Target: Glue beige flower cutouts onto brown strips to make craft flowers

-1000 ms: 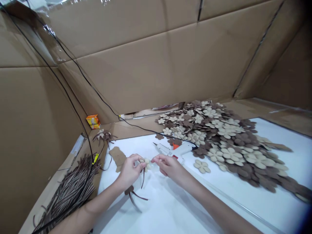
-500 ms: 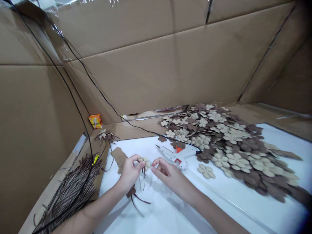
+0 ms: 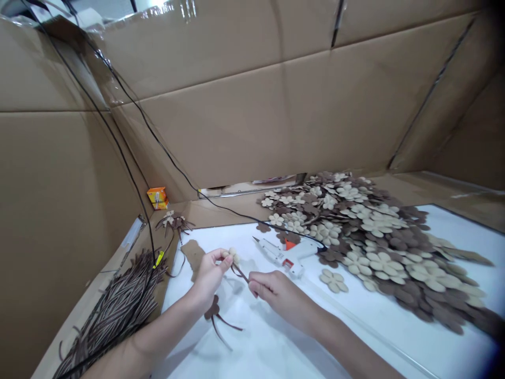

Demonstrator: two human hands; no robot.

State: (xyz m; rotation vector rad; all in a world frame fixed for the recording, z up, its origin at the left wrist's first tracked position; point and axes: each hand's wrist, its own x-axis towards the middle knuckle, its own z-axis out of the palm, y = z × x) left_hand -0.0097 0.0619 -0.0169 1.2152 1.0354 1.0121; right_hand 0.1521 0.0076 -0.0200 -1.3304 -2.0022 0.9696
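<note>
Left hand [image 3: 212,269]: raised just over the bench, thumb pressed against the bent fingers, grasping a small beige, petalled fabric flower [image 3: 233,254] at its lower left edge; the forearm slants up from the lower left.
Right hand [image 3: 274,287]: fingers curled inward, pinching a thin dark brown strip [image 3: 242,275] near its end; the forearm reaches in from the lower right.
Beige flower in hand: at the left hand's fingertips, above the bench, with the strip stretching from beneath it to the right hand; how the two are joined is too small to tell.
Bench [image 3: 256,350]: a smooth white top, bearing a brown flower with trailing strips [image 3: 212,309] below the left hand.
Glue gun: a white plastic glue gun with an orange part [image 3: 284,253] lies beyond the right hand, nozzle toward the left.
Flower pile: a broad heap of beige and dark brown flat flowers [image 3: 371,223] spreads over the right side, one single beige flower [image 3: 334,280] just beside it.
Strip bundle: many narrow brown strips [image 3: 114,310] lie heaped at the left.
Orange box: a small orange and yellow carton [image 3: 158,198] stands in the far left corner; its contents are hidden.
Enclosure: tall brown cardboard walls [image 3: 236,126] rise behind and left of the bench.
</note>
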